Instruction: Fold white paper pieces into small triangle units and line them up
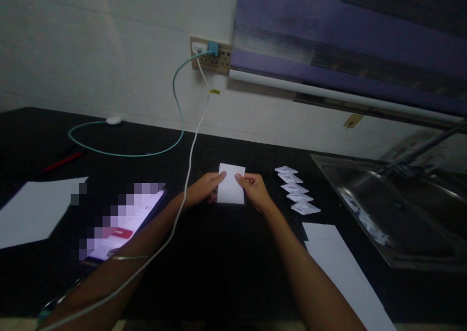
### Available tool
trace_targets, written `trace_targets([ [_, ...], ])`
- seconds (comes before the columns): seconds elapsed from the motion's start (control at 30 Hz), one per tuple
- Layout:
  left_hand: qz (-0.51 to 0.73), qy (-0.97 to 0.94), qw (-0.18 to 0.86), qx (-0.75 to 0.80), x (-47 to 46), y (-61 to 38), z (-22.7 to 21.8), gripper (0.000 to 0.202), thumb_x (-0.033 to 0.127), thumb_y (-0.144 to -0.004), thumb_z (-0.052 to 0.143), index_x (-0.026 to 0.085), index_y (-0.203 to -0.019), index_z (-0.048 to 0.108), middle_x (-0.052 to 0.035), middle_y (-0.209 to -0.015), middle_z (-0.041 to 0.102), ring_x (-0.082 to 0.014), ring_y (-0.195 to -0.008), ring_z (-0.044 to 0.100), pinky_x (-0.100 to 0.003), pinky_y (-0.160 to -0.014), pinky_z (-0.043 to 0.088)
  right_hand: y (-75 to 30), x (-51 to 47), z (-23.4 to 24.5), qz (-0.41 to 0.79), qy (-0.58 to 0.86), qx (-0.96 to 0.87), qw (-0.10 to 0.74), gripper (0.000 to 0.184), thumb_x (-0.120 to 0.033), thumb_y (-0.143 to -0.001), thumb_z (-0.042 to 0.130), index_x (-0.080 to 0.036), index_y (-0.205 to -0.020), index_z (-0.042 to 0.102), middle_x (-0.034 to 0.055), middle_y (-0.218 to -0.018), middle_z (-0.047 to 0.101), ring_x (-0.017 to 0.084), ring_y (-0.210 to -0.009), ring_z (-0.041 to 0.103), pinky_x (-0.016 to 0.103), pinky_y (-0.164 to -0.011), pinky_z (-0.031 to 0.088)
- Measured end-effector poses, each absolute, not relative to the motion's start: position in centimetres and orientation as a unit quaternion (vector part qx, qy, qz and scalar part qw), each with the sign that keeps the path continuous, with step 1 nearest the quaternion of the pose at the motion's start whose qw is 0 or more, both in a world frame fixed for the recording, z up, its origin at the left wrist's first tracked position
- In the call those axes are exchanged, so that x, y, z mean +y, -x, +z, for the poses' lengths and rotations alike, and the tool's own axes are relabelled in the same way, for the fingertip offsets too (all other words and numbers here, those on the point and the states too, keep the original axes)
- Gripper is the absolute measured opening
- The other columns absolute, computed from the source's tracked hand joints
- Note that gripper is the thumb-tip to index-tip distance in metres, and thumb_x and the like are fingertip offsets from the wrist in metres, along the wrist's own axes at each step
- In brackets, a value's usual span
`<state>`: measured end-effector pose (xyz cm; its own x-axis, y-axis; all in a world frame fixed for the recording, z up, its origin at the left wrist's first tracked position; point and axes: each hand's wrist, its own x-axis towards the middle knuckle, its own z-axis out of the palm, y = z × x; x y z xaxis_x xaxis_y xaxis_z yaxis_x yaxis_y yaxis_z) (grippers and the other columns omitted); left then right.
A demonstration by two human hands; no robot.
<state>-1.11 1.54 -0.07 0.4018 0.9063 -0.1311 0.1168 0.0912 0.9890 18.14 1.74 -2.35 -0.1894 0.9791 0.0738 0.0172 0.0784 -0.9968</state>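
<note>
A small rectangular sheet of white paper (pixel 231 187) is held up over the dark counter between my two hands. My left hand (pixel 204 187) grips its left edge, thumb lying on the front face. On the opposite edge, my right hand (pixel 256 189) pinches the paper, with its thumb near the upper right and the fingers curled behind. Several folded white paper boats (pixel 297 188) sit in an overlapping row just right of my right hand. Larger white sheets (pixel 339 263) lie on the counter beside my right forearm.
A phone or tablet with a lit screen (pixel 127 224) lies by my left forearm, and white paper (pixel 32 209) is at far left. A white cable (pixel 190 160) hangs across my left arm from the wall socket (pixel 222 58). A metal sink (pixel 386 253) is at right.
</note>
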Motion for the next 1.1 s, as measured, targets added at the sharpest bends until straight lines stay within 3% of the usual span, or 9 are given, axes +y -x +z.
trace_targets([
  [0.17, 0.35, -0.568, 0.634, 0.391, 1.3, 1.7, 0.7, 0.04, 0.048, -0.07, 0.079, 0.012, -0.082, 0.065, 0.0006, -0.062, 0.059, -0.0105, -0.049, 0.055, -0.019, -0.038, 0.038, -17.9, 2.3, -2.8, 0.511, 0.44, -0.543, 0.5, 0.051, -0.067, -0.07, 0.073, -0.016, -0.07, 0.067, 0.0017, -0.064, 0.061, 0.016, -0.065, 0.055, 0.026, -0.055, 0.04],
  [0.33, 0.372, -0.54, 0.649, 0.386, 1.9, 1.9, 0.2, 0.038, 0.035, -0.073, 0.074, 0.009, -0.1, 0.071, -0.0032, -0.068, 0.064, -0.0104, -0.05, 0.056, -0.019, -0.037, 0.038, -17.6, 2.1, -2.4, 0.53, 0.416, -0.529, 0.516, 0.047, -0.061, -0.071, 0.076, -0.016, -0.08, 0.073, 0.0028, -0.07, 0.067, 0.018, -0.071, 0.061, 0.027, -0.062, 0.046],
  [0.5, 0.403, -0.519, 0.645, 0.39, 1.9, 2.2, 0.0, 0.049, 0.027, -0.076, 0.07, 0.008, -0.122, 0.069, -0.0072, -0.075, 0.069, -0.0117, -0.051, 0.06, -0.02, -0.04, 0.038, -17.7, 2.1, -2.2, 0.582, 0.354, -0.514, 0.522, 0.05, -0.04, -0.067, 0.084, -0.021, -0.112, 0.074, 0.0061, -0.097, 0.076, 0.02, -0.085, 0.068, 0.031, -0.076, 0.052],
  [0.6, 0.401, -0.518, 0.655, 0.376, 1.5, 2.4, 0.6, 0.05, 0.026, -0.078, 0.068, 0.008, -0.124, 0.068, -0.0121, -0.088, 0.073, -0.0142, -0.059, 0.065, -0.02, -0.043, 0.041, -18.0, 2.2, -2.3, 0.555, 0.375, -0.515, 0.535, 0.037, -0.033, -0.068, 0.082, -0.022, -0.102, 0.079, 0.0065, -0.096, 0.078, 0.019, -0.082, 0.068, 0.03, -0.073, 0.051],
  [0.7, 0.394, -0.491, 0.704, 0.329, 1.4, 2.5, 0.8, 0.051, 0.037, -0.083, 0.065, 0.014, -0.129, 0.062, -0.0143, -0.106, 0.072, -0.0193, -0.07, 0.071, -0.024, -0.049, 0.05, -18.2, 2.3, -2.3, 0.518, 0.388, -0.522, 0.555, 0.022, -0.031, -0.07, 0.079, -0.022, -0.089, 0.081, 0.0067, -0.096, 0.079, 0.02, -0.085, 0.069, 0.031, -0.077, 0.05],
  [0.83, 0.388, -0.457, 0.718, 0.354, 1.9, 2.2, 0.0, 0.052, 0.063, -0.089, 0.054, 0.015, -0.108, 0.06, -0.0105, -0.09, 0.071, -0.0197, -0.063, 0.071, -0.025, -0.046, 0.052, -18.1, 2.1, -2.0, 0.506, 0.396, -0.538, 0.545, 0.018, -0.031, -0.07, 0.077, -0.022, -0.085, 0.082, 0.0062, -0.09, 0.079, 0.021, -0.082, 0.07, 0.032, -0.076, 0.051],
  [0.97, 0.36, -0.533, 0.652, 0.401, 2.0, 1.9, -0.5, 0.039, 0.049, -0.083, 0.073, 0.014, -0.092, 0.058, -0.0056, -0.078, 0.069, -0.0154, -0.062, 0.07, -0.02, -0.047, 0.051, -18.0, 2.0, -2.0, 0.494, 0.381, -0.562, 0.543, 0.016, -0.028, -0.073, 0.075, -0.021, -0.086, 0.081, 0.0058, -0.091, 0.078, 0.019, -0.083, 0.069, 0.03, -0.077, 0.05],
  [1.1, 0.358, -0.582, 0.603, 0.412, 1.8, 1.6, -0.5, 0.037, 0.049, -0.085, 0.069, 0.014, -0.089, 0.056, -0.0016, -0.065, 0.066, -0.0085, -0.046, 0.059, -0.016, -0.04, 0.041, -18.0, 2.4, -2.1, 0.531, 0.37, -0.536, 0.542, 0.035, -0.028, -0.074, 0.072, -0.024, -0.109, 0.076, 0.0034, -0.092, 0.075, 0.016, -0.078, 0.065, 0.027, -0.069, 0.049],
])
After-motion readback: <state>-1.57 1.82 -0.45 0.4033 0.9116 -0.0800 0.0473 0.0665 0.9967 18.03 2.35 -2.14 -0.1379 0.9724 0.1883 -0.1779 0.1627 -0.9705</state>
